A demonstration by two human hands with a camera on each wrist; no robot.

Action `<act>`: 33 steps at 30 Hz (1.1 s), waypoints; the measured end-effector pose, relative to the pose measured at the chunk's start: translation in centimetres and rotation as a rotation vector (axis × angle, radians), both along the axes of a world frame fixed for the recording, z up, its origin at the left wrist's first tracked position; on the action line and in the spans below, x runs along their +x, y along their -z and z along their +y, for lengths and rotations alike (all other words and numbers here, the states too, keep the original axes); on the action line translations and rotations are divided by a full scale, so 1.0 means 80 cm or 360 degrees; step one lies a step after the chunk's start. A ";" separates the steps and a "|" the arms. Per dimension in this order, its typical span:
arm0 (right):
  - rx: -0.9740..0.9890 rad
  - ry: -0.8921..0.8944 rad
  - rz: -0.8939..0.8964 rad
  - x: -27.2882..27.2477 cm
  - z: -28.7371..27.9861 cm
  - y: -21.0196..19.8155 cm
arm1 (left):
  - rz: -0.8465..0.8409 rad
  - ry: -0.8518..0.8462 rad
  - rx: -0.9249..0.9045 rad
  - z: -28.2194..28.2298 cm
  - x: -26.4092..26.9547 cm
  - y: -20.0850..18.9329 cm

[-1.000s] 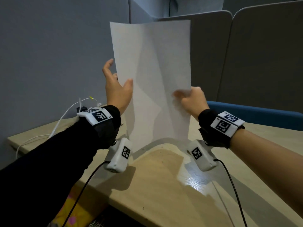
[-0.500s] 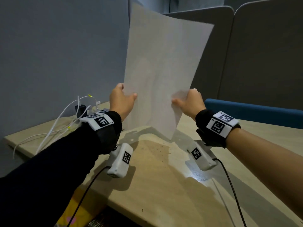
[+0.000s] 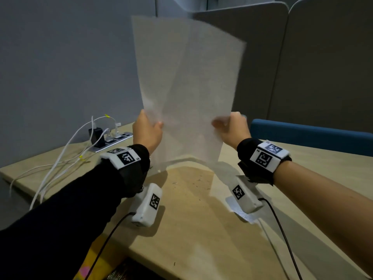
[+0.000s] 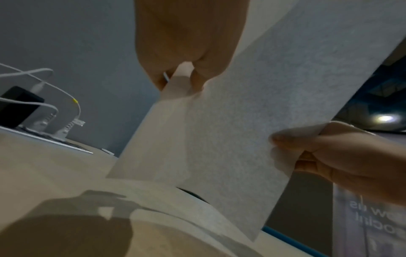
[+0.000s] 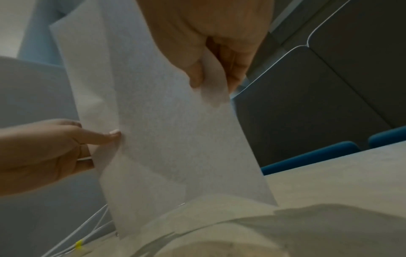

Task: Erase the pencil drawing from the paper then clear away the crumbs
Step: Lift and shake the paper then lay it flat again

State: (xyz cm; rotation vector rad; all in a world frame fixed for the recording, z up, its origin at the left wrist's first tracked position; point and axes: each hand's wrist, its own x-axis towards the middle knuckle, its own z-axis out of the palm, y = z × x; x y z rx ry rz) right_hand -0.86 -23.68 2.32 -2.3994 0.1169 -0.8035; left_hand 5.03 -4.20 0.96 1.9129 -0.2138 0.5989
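Upright above a light wooden desk (image 3: 201,239), a blank white sheet of paper (image 3: 187,87) is held in the air by two hands. Left hand (image 3: 147,132) pinches the sheet's left edge between thumb and fingers, and right hand (image 3: 232,128) pinches its right edge the same way. Small dark eraser crumbs (image 3: 193,181) lie scattered on the desk below the paper, and white cables (image 3: 60,158) trail from a power strip (image 3: 113,141) at the left.
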 end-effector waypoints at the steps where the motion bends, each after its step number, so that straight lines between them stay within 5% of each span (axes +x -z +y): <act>1: 0.0020 -0.0014 0.0086 0.000 0.001 0.000 | 0.0038 0.0024 0.0071 0.000 0.002 0.000; 12: 0.0170 0.0126 -0.0031 0.006 0.002 0.000 | -0.0084 0.0014 -0.0055 0.000 -0.002 0.002; 16: 0.0042 0.0060 0.0232 0.009 0.001 0.007 | 0.0093 0.0095 0.0064 0.000 0.000 0.010; 26: 0.0041 0.0056 0.0030 0.007 0.005 -0.002 | -0.0064 -0.0032 0.0102 -0.002 -0.001 0.004; 30: 0.0023 -0.0035 0.0193 0.006 0.000 0.002 | 0.0018 0.0025 0.0203 0.000 0.000 0.009; 33: 0.0055 0.0016 -0.0023 0.005 -0.008 -0.002 | -0.0053 -0.0019 0.0074 0.001 0.001 0.009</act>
